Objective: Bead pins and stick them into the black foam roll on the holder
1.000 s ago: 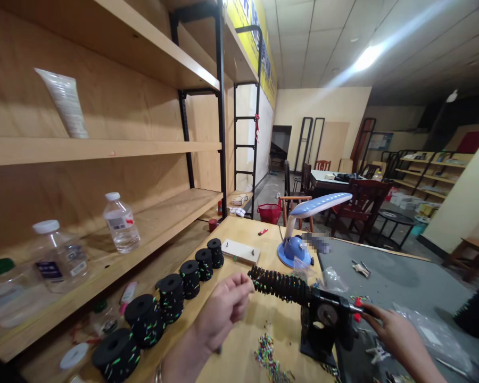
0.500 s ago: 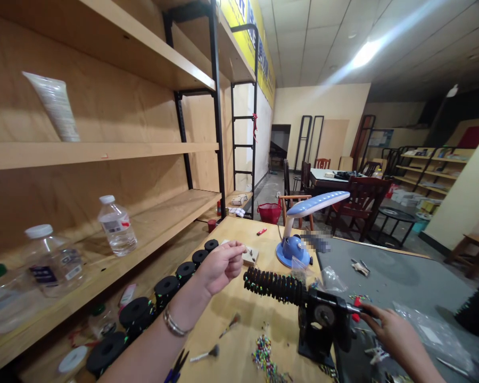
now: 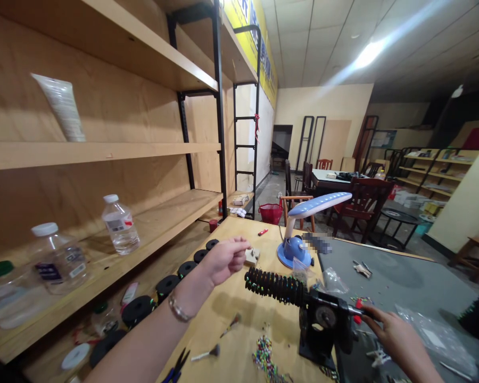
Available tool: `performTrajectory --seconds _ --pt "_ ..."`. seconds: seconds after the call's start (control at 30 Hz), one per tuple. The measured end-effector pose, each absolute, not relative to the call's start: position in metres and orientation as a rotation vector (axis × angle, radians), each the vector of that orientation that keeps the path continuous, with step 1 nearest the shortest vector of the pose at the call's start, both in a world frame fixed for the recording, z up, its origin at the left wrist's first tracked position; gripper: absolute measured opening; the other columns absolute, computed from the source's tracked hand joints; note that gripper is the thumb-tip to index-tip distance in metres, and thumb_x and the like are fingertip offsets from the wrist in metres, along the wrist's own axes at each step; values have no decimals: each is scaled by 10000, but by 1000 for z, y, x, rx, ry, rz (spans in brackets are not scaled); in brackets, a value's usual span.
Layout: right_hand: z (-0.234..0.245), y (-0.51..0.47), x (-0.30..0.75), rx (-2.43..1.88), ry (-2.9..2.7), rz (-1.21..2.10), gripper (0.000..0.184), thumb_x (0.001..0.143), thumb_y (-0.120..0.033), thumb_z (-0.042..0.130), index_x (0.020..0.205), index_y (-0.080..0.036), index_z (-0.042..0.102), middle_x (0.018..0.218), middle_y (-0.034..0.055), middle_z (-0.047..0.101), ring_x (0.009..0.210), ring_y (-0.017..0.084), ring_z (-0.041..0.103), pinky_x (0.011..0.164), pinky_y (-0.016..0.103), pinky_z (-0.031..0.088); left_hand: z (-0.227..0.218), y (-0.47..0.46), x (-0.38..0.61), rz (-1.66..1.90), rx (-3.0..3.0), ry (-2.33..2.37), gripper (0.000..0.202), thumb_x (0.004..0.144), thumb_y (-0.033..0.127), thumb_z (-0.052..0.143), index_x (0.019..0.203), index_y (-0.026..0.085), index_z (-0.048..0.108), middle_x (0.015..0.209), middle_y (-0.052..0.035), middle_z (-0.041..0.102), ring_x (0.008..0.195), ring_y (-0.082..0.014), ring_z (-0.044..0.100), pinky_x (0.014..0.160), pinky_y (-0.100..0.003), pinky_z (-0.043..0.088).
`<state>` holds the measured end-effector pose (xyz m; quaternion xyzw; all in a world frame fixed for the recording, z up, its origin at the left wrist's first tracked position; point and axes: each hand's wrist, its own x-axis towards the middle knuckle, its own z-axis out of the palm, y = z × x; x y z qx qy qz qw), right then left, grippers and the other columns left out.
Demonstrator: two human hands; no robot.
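Black beaded rod, just beside pinched left fingers, right fingers gripping crank

l hand pinched above table, r hand on winder crank

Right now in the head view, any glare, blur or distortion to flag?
Head view: ceiling light blown out with a flare streak; shelves bow from wide-angle distortion; pixelated patch beside the desk lamp; left hand and beaded black rod look sharp.
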<state>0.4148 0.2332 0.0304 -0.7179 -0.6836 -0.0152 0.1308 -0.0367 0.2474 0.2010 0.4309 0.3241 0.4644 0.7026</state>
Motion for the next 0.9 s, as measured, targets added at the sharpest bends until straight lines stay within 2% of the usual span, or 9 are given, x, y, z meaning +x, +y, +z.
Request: performTrajectory --seconds 0.17,0.47,0.7,0.9 --pt "36 231 409 -2104 -1978 -61 449 847 -488 397 1050 -252 721 815 109 740 748 292 700 673 364 520 181 198 -33 1119 1041 816 259 704 284 710 700 171 477 445 132 289 378 -17 151 400 -185 74" --pt "32 230 410 -2033 -1953 -110 431 840 -489 398 1016 -269 725 768 86 739 708 281 696 631 349 518 110 137 -18 1170 1191 1131 252 781 380 615 690 189 477 574 82 338 503 -83 252 472 -226 210" --pt "38 229 408 -2070 -1963 -140 430 836 -495 403 1028 -285 726 744 84 736 665 282 696 588 338 498 48 143 3 1249 1212 1169 346 759 488 612 661 198 450 616 54 378 613 -133 377 593 -245 321" --pt "43 232 406 -2158 -2003 -41 404 835 -477 425 1035 -297 725 848 85 761 752 286 709 612 319 495 23 167 13 1313 1236 1193 348 776 510 573 670 204 445 608 57 386 608 -143 395 598 -247 332"
